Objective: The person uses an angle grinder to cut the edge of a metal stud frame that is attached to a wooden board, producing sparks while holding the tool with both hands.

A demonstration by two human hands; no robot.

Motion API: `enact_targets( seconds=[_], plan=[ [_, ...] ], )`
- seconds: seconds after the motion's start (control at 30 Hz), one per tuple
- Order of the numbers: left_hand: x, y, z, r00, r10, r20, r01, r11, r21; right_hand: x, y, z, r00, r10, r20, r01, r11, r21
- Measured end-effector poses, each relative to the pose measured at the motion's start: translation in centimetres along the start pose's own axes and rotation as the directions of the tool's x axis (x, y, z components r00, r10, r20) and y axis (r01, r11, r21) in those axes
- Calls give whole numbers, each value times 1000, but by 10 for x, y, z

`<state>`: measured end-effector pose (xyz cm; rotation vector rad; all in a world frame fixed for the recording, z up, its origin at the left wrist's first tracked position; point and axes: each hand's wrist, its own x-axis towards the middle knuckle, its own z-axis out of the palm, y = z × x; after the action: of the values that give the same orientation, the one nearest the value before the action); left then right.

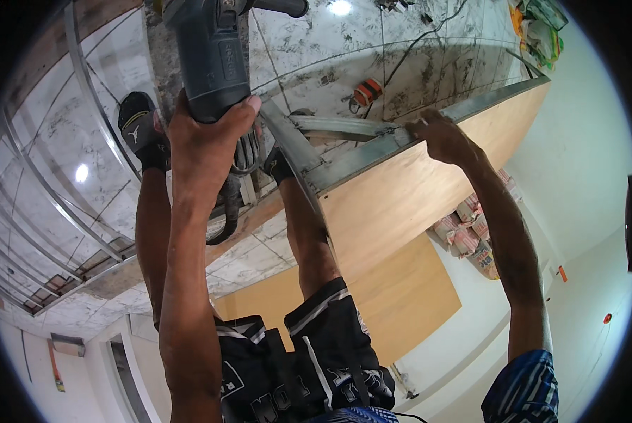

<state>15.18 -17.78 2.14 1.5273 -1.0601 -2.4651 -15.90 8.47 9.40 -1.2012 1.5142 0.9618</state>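
My left hand point(207, 137) is wrapped round the rear of a dark grey corded power tool point(214, 67) with a black side handle point(284, 7). The tool's working end is cut off by the upper edge. Its thick black cord point(228, 211) hangs beside my wrist. My right hand point(443, 137) has its fingers curled over the upper edge of a metal frame point(365, 156) faced with a plywood panel point(407, 197). A metal channel brace point(344, 127) meets the frame close to those fingertips.
Metal bars of a ladder-like frame point(69, 211) stretch along the left. On the tiled floor sits an orange and black reel-like object point(367, 92) by a thin cable point(429, 48). Several bags point(464, 229) lie beyond the panel. My feet point(143, 130) are near the tool.
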Motion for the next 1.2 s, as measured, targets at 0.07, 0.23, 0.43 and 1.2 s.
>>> enact_targets(
  seconds=[0.07, 0.23, 0.43, 1.2],
  plan=[
    [0, 1, -1, 1000, -1, -2, 1, 1000, 2, -2, 1, 3, 986, 77, -149, -96, 988, -122],
    [0, -3, -5, 999, -23, -26, 24, 999, 36, 0, -9, -3, 992, -61, -115, 65, 997, 37],
    [-3, 3, -2, 1000, 2, -11, -2, 1000, 14, -6, -1, 10, 991, 6, -133, -8, 1000, -17],
    [-3, 3, 1, 1000, 9, 21, -10, 1000, 27, -23, -80, 1, 912, -62, -406, 163, 962, 219]
  ],
)
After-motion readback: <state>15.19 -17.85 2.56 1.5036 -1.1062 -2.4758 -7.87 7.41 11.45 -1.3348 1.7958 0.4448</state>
